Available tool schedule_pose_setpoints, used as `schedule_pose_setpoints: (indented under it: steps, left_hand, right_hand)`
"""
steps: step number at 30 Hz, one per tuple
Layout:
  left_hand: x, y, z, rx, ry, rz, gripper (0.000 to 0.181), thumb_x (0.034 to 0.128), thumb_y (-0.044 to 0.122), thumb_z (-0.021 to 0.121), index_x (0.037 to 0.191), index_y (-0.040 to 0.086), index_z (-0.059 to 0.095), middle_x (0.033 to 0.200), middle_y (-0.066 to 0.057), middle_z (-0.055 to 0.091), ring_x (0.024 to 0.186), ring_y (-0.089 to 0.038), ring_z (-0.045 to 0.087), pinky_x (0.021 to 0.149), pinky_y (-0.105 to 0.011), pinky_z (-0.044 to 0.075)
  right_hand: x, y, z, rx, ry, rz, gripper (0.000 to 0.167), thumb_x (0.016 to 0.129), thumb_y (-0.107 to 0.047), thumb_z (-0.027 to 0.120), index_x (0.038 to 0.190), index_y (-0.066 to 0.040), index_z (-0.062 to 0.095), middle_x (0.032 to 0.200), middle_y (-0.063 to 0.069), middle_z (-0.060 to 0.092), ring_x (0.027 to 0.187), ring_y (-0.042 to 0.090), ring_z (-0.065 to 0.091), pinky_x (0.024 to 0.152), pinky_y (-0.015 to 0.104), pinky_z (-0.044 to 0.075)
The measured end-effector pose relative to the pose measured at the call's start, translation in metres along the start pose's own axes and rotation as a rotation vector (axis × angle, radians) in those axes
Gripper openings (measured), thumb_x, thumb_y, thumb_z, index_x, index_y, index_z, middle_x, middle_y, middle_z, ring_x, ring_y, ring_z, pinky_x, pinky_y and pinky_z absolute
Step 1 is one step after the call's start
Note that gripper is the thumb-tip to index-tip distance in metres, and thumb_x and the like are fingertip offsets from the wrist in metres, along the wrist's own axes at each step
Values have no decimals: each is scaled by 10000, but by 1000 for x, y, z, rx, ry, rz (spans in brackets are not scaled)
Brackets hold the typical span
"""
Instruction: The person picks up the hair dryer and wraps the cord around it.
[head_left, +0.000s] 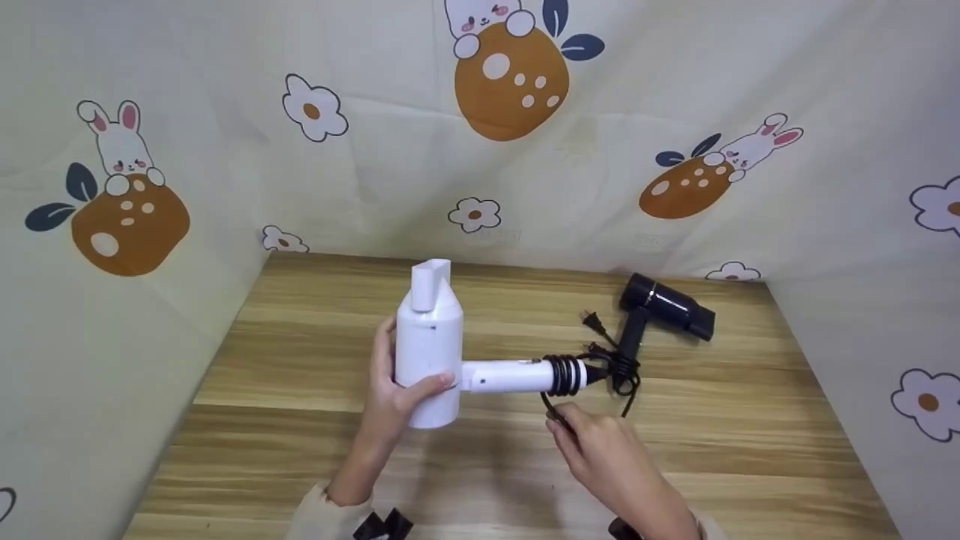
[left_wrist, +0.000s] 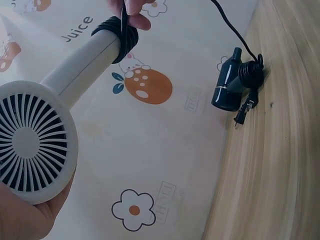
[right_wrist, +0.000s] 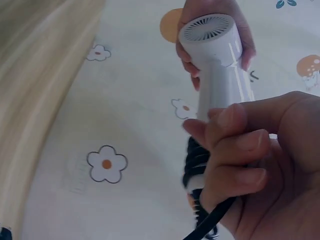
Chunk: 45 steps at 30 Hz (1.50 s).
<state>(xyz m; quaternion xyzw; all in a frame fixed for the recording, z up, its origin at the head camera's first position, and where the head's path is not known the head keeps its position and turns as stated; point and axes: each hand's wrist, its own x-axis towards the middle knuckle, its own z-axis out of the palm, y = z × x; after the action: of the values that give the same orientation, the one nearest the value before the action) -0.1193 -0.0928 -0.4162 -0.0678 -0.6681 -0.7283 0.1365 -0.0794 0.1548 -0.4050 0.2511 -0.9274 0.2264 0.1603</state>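
Note:
A white hair dryer (head_left: 427, 352) is held up over the table, its nozzle pointing away and its handle sideways to the right. My left hand (head_left: 391, 382) grips the barrel, with the thumb across its near side. The vented round back of the white dryer (left_wrist: 70, 145) faces the left wrist camera. Several turns of black cord (head_left: 564, 375) circle the end of the handle. My right hand (head_left: 611, 450) pinches the loose length of that cord just below the handle. In the right wrist view, the curled fingers (right_wrist: 240, 180) of this hand partly hide the handle.
A dark hair dryer (head_left: 667, 304) lies at the back right of the wooden table (head_left: 300, 337), its own cord bundled round its handle. A two-pin plug (head_left: 592, 321) lies beside it. Fabric printed with rabbits and flowers (head_left: 390, 172) encloses the table's back and sides.

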Motion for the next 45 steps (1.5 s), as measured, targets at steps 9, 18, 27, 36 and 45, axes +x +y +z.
schedule_pose_setpoints:
  steps: [9,18,27,36,45]
  left_hand:
    - [5,-6,-3,75,53,32,813,655,0,765,1334,57,322,1130,-129,533,955,-201,568,791,-387,493]
    - [3,-3,-2,74,-71,15,841,667,17,759,1360,54,285,1124,-175,541,958,-258,567,783,-432,494]
    - [1,-2,-4,24,-225,4,813,644,55,766,1321,72,315,1094,-166,551,917,-246,581,765,-419,496]
    - [-5,-1,0,-47,-366,18,794,640,84,782,1296,98,335,1090,-124,556,910,-216,580,757,-397,501]
    - [-4,-2,-1,-113,-423,3,736,642,98,753,1263,210,374,1086,-114,548,902,-216,576,758,-402,500]
  right_hand:
    - [4,3,-9,-28,83,-78,84,790,-98,709,801,-136,635,601,-135,511,538,-40,440,471,152,387]
    - [24,17,-33,-22,250,-275,128,722,-132,770,824,-135,693,708,-69,622,577,28,522,513,155,437]
    - [50,33,-57,-85,377,-329,245,704,-390,745,679,-165,652,618,-91,566,504,25,408,437,171,332]
    - [66,50,-57,-34,398,-310,256,768,-344,705,651,-126,640,599,-40,611,510,71,447,431,175,332]
    - [72,60,-39,-9,446,-401,313,775,-312,717,551,-140,580,529,-69,475,502,42,333,461,164,283]
